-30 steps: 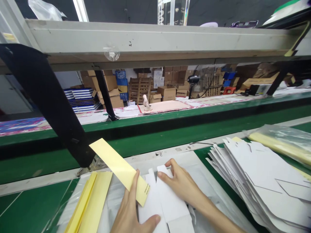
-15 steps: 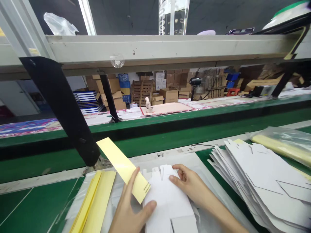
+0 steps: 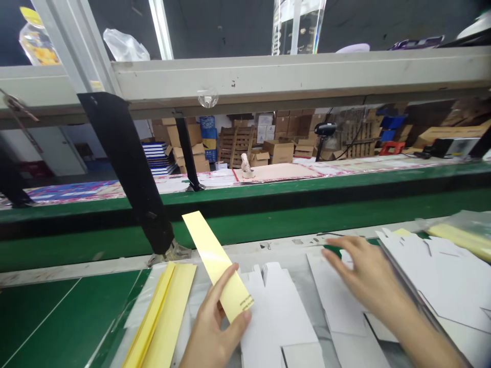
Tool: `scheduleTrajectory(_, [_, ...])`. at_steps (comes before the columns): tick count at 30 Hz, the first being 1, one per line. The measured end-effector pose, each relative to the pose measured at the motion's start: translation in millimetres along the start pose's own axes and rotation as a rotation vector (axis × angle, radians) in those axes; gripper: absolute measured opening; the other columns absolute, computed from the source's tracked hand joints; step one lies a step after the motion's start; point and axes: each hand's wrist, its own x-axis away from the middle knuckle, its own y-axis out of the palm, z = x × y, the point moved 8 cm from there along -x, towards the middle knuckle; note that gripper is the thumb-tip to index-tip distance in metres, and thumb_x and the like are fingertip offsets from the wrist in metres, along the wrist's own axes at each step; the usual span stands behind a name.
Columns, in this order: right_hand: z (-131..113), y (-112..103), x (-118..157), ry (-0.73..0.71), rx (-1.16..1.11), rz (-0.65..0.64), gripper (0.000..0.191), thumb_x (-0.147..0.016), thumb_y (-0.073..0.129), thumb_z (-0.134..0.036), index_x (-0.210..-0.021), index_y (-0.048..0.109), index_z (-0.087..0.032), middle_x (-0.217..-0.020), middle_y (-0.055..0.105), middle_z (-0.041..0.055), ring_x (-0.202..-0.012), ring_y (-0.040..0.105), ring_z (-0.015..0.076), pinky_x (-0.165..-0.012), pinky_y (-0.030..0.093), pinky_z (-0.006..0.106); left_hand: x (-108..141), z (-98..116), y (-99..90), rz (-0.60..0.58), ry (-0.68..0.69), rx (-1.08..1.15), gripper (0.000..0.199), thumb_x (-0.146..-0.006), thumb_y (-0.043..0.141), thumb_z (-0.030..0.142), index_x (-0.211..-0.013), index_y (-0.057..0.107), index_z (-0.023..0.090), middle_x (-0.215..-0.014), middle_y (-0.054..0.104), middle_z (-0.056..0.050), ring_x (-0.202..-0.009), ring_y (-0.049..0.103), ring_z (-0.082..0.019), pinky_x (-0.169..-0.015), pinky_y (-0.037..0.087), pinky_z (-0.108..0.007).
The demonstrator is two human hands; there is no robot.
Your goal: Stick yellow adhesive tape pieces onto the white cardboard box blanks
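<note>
Head: right hand (image 3: 364,271) by flattened carton (image 3: 343,317)

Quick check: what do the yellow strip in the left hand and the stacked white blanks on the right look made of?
Yellow strip: probably smooth paper or thin card, slightly glossy, since it catches a pale sheen.
White blanks: likely matte thin cardboard, judging by the cut tabs and slits.

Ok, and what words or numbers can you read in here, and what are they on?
I can't read any for sure.
Yellow strip in the left hand: dark print, too small.
Clear container on the shelf: big sideways letters and smaller print, too unclear.
White boxes at the back: tiny marks, too small.
</note>
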Motion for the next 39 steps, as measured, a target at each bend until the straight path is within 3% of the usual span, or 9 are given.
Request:
scheduleTrajectory(2, [-49,20,23,-0.142,-0.285,-0.203,0.024,-0.079,0.043,-0.042,-0.085,0.058,-0.025,-0.096,0.053,0.006,-0.097,0.047,0.0236,-0.084,0.039,0.038,0,-1,1.5,-0.022,0.008,-0.019,0.056,-0.067,0.065,0.029,-0.12,0.045,0.024,-0.13,0.042,-0.005,-0.115,0.043,-0.021,-0.088,0.042,-0.022])
scheduleTrajectory(4, [-87,38,48,-0.202,-0.436,-0.389,0.019,-0.081,0.044,-0.042,-0.084,0.055,-0.026,-0.095,0.05,0.0029,-0.098,0.045,0.0196,-0.085,0.038,0.033,0,-1,2.6,-0.041,0.021,-0.05,0.055,-0.069,0.064,0.029,-0.12,0.045,0.025,-0.131,0.041,-0.005,-0.115,0.043,-0.021,-0.089,0.042,-0.025])
scheduleTrajectory(6, [-109,51,66,-0.209,-0.503,-0.514,0.015,-0.081,0.045,-0.039,-0.081,0.053,-0.026,-0.092,0.049,0.0013,-0.096,0.044,0.0182,-0.084,0.038,0.032,1,0,3.6,-0.055,0.028,-0.08,0.054,-0.07,0.063,0.028,-0.12,0.044,0.027,-0.132,0.04,-0.004,-0.114,0.044,-0.022,-0.09,0.041,-0.027])
scheduleTrajectory(9, [-118,60,77,-0.194,-0.559,-0.582,0.011,-0.081,0.047,-0.032,-0.075,0.052,-0.024,-0.087,0.048,-0.0002,-0.092,0.045,0.0171,-0.083,0.037,0.032,1,0,5.4,-0.069,0.035,-0.122,0.054,-0.071,0.062,0.026,-0.121,0.043,0.028,-0.132,0.039,-0.004,-0.115,0.043,-0.021,-0.092,0.041,-0.028])
scheduleTrajectory(17, [-114,53,66,-0.18,-0.791,-0.576,0.014,-0.082,0.047,-0.031,-0.072,0.051,-0.022,-0.082,0.047,-0.001,-0.084,0.047,0.0144,-0.078,0.037,0.028,1,-2,2.1,-0.019,0.048,-0.309,0.054,-0.073,0.056,0.029,-0.125,0.039,0.028,-0.131,0.039,-0.004,-0.113,0.045,-0.023,-0.09,0.043,-0.031])
scheduleTrajectory(21, [-69,60,46,0.05,-0.814,-0.505,0.022,-0.078,0.048,-0.04,-0.07,0.053,-0.02,-0.086,0.047,0.0012,-0.085,0.049,0.017,-0.077,0.036,0.029,0,4,-5.0,0.063,0.031,-0.567,0.062,-0.073,0.053,0.026,-0.13,0.028,0.028,-0.135,0.033,-0.004,-0.124,0.029,-0.024,-0.101,0.027,-0.042])
scheduleTrajectory(24, [-33,71,37,0.215,-0.756,-0.433,0.028,-0.074,0.05,-0.045,-0.066,0.054,-0.019,-0.096,0.046,0.004,-0.097,0.046,0.0211,-0.081,0.035,0.031,0,-1,-1.1,0.036,-0.057,-0.693,0.085,-0.062,0.059,0.018,-0.135,0.015,0.024,-0.137,0.028,-0.009,-0.126,0.025,-0.027,-0.102,0.022,-0.045])
scheduleTrajectory(26, [-22,78,37,0.256,-0.756,-0.398,0.03,-0.072,0.05,-0.048,-0.065,0.055,-0.019,-0.101,0.046,0.0051,-0.102,0.044,0.0222,-0.085,0.033,0.031,1,-6,4.1,-0.002,-0.099,-0.736,0.097,-0.057,0.062,0.014,-0.136,0.008,0.021,-0.137,0.027,-0.012,-0.126,0.025,-0.029,-0.101,0.023,-0.045])
scheduleTrajectory(39, [-34,93,45,0.211,-0.751,-0.39,0.032,-0.076,0.047,-0.045,-0.064,0.056,-0.017,-0.099,0.047,0.0068,-0.096,0.048,0.0221,-0.074,0.038,0.03,2,-11,8.9,0.005,-0.053,-0.694,0.098,-0.054,0.06,0.012,-0.137,0.009,0.02,-0.136,0.026,-0.014,-0.126,0.019,-0.031,-0.1,0.018,-0.046])
